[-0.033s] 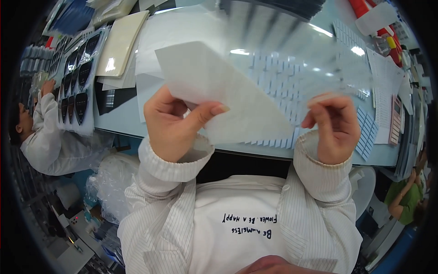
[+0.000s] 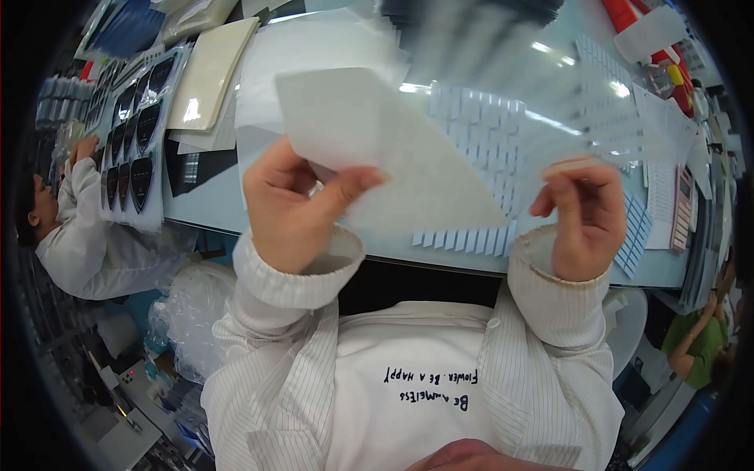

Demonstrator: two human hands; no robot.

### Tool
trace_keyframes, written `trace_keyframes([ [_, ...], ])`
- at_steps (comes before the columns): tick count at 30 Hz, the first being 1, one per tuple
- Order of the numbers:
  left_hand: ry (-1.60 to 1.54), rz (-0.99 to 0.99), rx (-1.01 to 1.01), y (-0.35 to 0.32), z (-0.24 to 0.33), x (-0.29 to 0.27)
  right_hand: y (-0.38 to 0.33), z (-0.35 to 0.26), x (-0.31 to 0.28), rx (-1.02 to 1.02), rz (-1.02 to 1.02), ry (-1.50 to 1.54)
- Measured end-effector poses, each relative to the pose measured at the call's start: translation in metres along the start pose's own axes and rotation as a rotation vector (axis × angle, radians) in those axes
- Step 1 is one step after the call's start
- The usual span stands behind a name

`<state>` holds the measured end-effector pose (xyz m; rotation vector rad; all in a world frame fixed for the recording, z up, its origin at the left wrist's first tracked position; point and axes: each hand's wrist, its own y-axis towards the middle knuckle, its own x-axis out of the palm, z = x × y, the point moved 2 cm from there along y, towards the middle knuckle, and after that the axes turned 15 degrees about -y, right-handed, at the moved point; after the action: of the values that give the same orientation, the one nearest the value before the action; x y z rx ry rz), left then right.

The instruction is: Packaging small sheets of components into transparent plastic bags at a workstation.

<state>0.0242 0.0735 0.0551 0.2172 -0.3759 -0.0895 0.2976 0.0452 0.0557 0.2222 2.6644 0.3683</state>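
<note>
My left hand (image 2: 294,200) pinches a white paper sheet (image 2: 393,149) between thumb and fingers. The sheet is folded or curled and tilts above the table's near edge. My right hand (image 2: 581,208) is closed at the lower edge of a clear film (image 2: 542,86) with blurred pale stripes, which fans out beyond the fingers. Motion smears the film's outline, and I cannot tell whether film and paper are still joined. Under both lie rows of small light-blue and white strips (image 2: 471,118) on the table.
On the left are a cream stack of sheets (image 2: 212,74) and a panel of black shield-shaped pieces (image 2: 141,184). A dark stack (image 2: 471,16) lies at the far edge. A pink calculator (image 2: 682,200) and papers lie right. A co-worker (image 2: 86,228) in white sits left.
My right hand has moved slightly right with the clear film. The white paper sheet in my left hand has shifted and tilted a little, and more strips show below it.
</note>
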Motion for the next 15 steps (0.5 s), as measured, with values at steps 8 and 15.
trace_keyframes([
  [8,0.912,0.160,0.018,0.104,-0.009,-0.114,0.016,0.015,-0.026,-0.094,0.405,-0.094],
  [15,1.364,0.220,0.364,0.103,-0.005,-0.125,0.012,0.021,-0.030,-0.013,0.310,0.010],
])
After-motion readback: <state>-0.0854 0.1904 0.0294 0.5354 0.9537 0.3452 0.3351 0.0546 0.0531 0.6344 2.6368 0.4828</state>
